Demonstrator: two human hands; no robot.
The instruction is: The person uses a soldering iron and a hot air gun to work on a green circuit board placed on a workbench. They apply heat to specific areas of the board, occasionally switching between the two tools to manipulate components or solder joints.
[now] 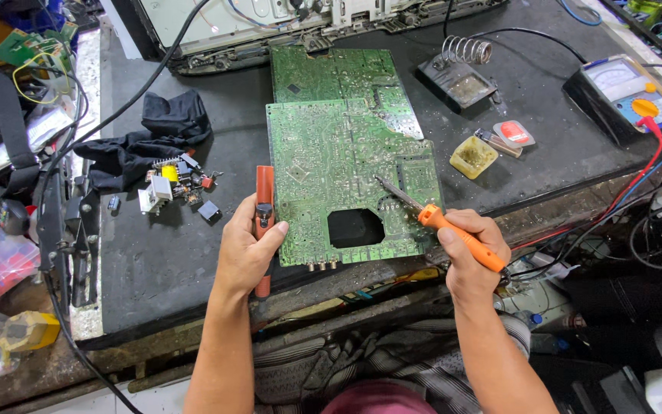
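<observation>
Our left hand grips a red desoldering pump beside the green circuit board — our right hand clasps an orange-handled soldering iron, tip on the board.

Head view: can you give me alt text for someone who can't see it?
The right hand holds an orange-handled soldering iron with its tip on a green circuit board; the left hand holds a red desoldering pump beside the board, on a dark workbench.

One head-worn view, looking steeply down and forward over a dark workbench. Close range: forearms enter from the bottom edge, bench clutter fills the upper frame.
</observation>
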